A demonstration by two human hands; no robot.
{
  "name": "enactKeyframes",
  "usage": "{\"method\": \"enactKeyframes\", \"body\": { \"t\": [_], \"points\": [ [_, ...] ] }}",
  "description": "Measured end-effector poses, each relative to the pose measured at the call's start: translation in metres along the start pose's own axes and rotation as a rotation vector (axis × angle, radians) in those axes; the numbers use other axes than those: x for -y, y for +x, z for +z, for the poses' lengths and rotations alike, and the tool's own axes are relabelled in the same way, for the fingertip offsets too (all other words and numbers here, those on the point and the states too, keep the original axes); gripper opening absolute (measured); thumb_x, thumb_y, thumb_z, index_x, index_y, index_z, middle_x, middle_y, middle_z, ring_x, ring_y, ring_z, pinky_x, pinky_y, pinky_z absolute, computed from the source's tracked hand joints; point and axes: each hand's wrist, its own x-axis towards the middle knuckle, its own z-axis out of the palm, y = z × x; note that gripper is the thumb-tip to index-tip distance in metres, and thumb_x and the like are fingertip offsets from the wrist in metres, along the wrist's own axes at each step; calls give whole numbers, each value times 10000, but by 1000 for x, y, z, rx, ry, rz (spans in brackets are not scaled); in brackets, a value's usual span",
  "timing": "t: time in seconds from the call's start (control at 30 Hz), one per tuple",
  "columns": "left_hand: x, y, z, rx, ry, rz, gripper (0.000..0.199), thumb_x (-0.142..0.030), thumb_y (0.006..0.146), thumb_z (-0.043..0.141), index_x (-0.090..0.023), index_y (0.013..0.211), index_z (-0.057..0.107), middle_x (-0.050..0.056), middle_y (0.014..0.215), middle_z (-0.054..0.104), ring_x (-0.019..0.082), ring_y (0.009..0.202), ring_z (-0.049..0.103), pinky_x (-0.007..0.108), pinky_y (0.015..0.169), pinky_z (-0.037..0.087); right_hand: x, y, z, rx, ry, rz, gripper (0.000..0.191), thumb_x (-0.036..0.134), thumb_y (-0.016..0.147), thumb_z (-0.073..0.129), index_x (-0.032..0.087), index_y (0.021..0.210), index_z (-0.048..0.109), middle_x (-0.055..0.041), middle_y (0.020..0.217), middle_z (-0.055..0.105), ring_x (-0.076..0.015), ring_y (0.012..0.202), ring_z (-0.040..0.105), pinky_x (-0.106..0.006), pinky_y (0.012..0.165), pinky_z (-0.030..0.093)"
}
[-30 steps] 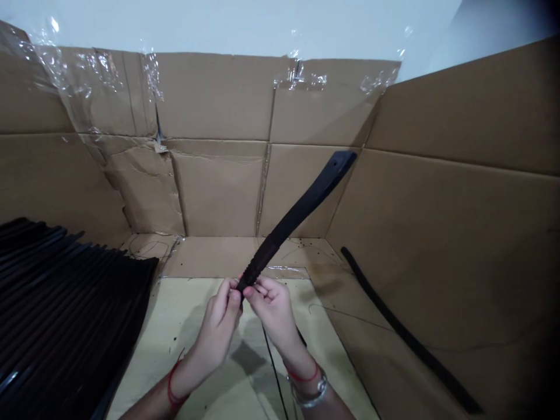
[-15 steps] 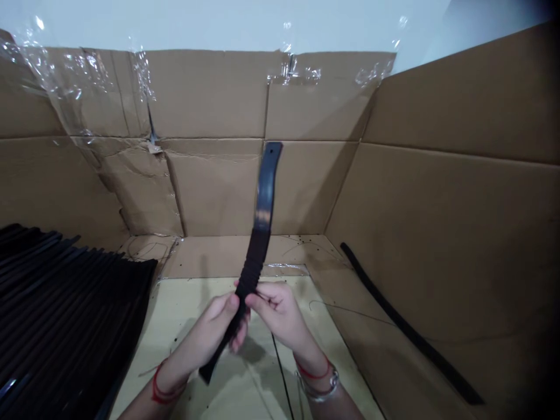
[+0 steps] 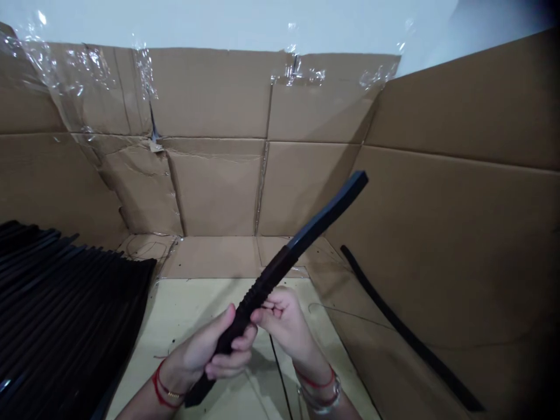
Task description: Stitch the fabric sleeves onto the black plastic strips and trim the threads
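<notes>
A long, curved black strip (image 3: pixel 301 242) with a ribbed, wrapped middle slants from lower left to upper right. My left hand (image 3: pixel 214 350) has its fingers wrapped round the lower part, thumb along its upper side. Just right of the wrapped part, my right hand (image 3: pixel 282 324) is closed in a pinch at a thin dark cord (image 3: pixel 280 367), which hangs down toward the bottom edge. The strip's far end points up in front of the cardboard.
Many black strips (image 3: pixel 74 315) lie stacked at the left. A single black strip (image 3: pixel 402 329) leans along the right cardboard wall (image 3: pixel 459 233). Cardboard (image 3: pixel 214 186) stands behind a pale board (image 3: pixel 175 303). A thin loose thread lies at the right.
The held strip has tilted to the right and turned so that its narrow side shows. My left hand's fingers now wrap round it further. The dark cord has stayed below my right hand.
</notes>
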Motion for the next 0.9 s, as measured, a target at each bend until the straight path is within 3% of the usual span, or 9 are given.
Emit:
{"method": "enactKeyframes", "body": {
  "t": [0.1, 0.13, 0.2, 0.27, 0.43, 0.6, 0.73, 0.83, 0.9],
  "points": [
    [0, 0, 5, -429, 289, 247, 590, -743, 801, 427, -164, 694, 475, -42, 459, 438, 59, 390, 398, 160, 392, 306, 2, -1, 6, -223, -125, -93, 393, 472, 840, 647, 143, 628, 609, 19, 465, 508, -89, 383, 447, -197, 372, 360],
    [0, 1, 6, -545, 350, 287, 597, -741, 803, 426, -160, 676, 481, -39, 453, 435, 62, 397, 394, 165, 396, 297, 1, -1, 8, -215, -116, -89, 394, 474, 843, 640, 146, 627, 604, 16, 468, 517, -96, 386, 460, -206, 385, 380],
    [0, 1, 7, -633, 370, 260, 628, -762, 803, 378, -163, 643, 477, -61, 409, 365, 53, 352, 306, 175, 360, 225, 0, 1, 11, -103, -29, -50, 382, 494, 791, 691, 147, 649, 617, -2, 510, 566, -124, 441, 525, -230, 443, 436],
    [1, 1, 9, -635, 332, 212, 643, -776, 803, 338, -166, 652, 475, -79, 394, 317, 47, 329, 248, 179, 344, 182, -2, 3, 14, -89, 28, -22, 364, 490, 752, 731, 143, 694, 637, -19, 563, 601, -149, 515, 569, -240, 485, 449],
    [12, 7, 22, -632, 347, 272, 583, -729, 817, 413, -152, 772, 483, -74, 502, 368, 41, 403, 312, 166, 392, 232, -12, 0, 14, -457, 46, -109, 335, 462, 802, 694, 147, 710, 626, 25, 532, 499, -83, 451, 394, -203, 423, 328],
    [23, 14, 31, -511, 228, 203, 593, -741, 796, 438, -150, 829, 468, -80, 551, 341, 39, 443, 282, 170, 406, 198, -9, -4, -1, -589, 97, -162, 331, 469, 768, 727, 151, 738, 641, 61, 502, 401, -58, 423, 248, -198, 385, 205],
    [13, 7, 24, -370, 224, 170, 491, -625, 882, 406, -142, 846, 491, -37, 571, 437, 67, 478, 396, 194, 480, 329, 2, -8, -5, -484, -8, -124, 345, 476, 783, 713, 154, 700, 623, 56, 458, 415, -72, 399, 349, -201, 374, 277],
    [-3, -4, 15, -207, 189, 113, 492, -564, 917, 325, -126, 836, 533, 32, 625, 529, 126, 568, 515, 259, 587, 426, 4, -7, 2, -248, 21, 35, 389, 501, 823, 659, 156, 666, 570, 29, 444, 507, -99, 355, 484, -197, 344, 333],
    [-12, -9, 11, -194, 130, 123, 504, -566, 904, 330, -122, 805, 548, 24, 580, 501, 128, 547, 497, 259, 570, 408, 1, -5, 8, -127, 60, 123, 405, 503, 835, 641, 161, 646, 534, 18, 443, 542, -128, 348, 551, -192, 327, 353]
  ]
}}
